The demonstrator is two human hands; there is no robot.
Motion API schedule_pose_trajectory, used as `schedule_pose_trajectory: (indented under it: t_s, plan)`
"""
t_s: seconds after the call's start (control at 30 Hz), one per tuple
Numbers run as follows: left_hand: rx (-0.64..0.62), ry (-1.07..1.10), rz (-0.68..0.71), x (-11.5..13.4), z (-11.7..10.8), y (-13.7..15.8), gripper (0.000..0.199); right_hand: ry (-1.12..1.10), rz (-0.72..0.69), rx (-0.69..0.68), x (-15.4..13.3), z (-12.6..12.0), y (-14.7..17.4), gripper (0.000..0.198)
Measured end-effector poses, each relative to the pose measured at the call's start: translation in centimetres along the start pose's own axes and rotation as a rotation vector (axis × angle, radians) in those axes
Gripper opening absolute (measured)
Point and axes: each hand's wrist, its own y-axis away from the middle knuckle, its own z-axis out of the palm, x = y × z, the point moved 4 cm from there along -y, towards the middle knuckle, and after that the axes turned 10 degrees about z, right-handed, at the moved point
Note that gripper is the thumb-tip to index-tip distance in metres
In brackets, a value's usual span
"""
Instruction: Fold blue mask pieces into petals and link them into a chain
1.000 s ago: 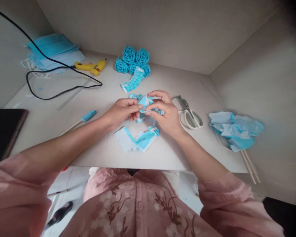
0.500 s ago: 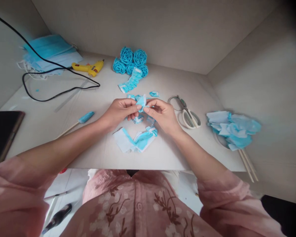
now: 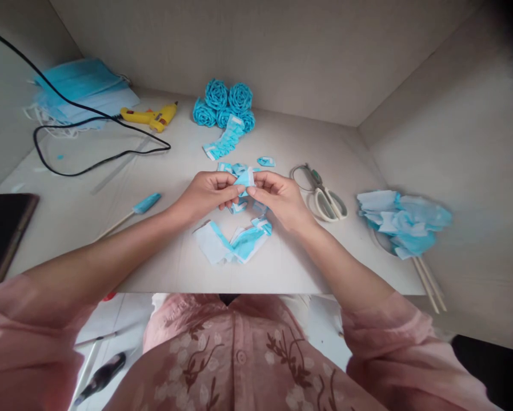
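A small piece of blue and white face-mask fabric (image 3: 245,178) is pinched between my two hands above the middle of the table. My left hand (image 3: 211,191) is closed on its left side, thumb on top. My right hand (image 3: 277,197) grips the right edge between thumb and fingers. Beneath and around the hands lie small folded blue scraps (image 3: 239,206), partly hidden by the fingers. Closer to my body are larger cut mask pieces (image 3: 235,242). One folded petal-like piece (image 3: 265,161) lies just beyond my right hand.
Grey-handled scissors (image 3: 329,202) lie right of my hands. Rolled blue roses (image 3: 222,103) and a pleated strip (image 3: 226,140) are at the back. A yellow glue gun (image 3: 153,117), its black cord, stacked masks (image 3: 85,85) and a blue-tipped stick (image 3: 147,202) are left; fabric flowers (image 3: 404,222) are right.
My right fingers have shifted slightly on the fabric, with the thumb drawn nearer the left thumb. The view has moved a little; the things on the table stay in place.
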Motion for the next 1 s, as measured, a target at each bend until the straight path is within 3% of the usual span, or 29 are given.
schedule_pose_trajectory:
  t_s: [0.27,0.43,0.73,0.83,1.0]
  plan:
    - [-0.023,0.006,-0.013,0.0,-0.1,0.0,0.029,-0.011,0.001,-0.019,-0.3,0.2,0.2,0.028]
    - [-0.067,0.007,-0.033,-0.1,0.2,0.1,0.026,0.007,-0.014,0.005,-0.4,0.0,0.2,0.035]
    - [-0.158,-0.093,0.012,0.2,0.6,0.2,0.024,0.270,-0.139,0.040,-1.0,-0.4,0.2,0.017]
    - [-0.164,-0.060,-0.016,0.3,0.6,0.2,0.023,0.420,-0.247,0.125,-1.8,-0.5,0.6,0.011]
    - [-0.144,0.034,-0.070,0.2,0.7,0.3,0.022,0.729,-0.612,0.202,-2.8,-0.3,1.4,0.014]
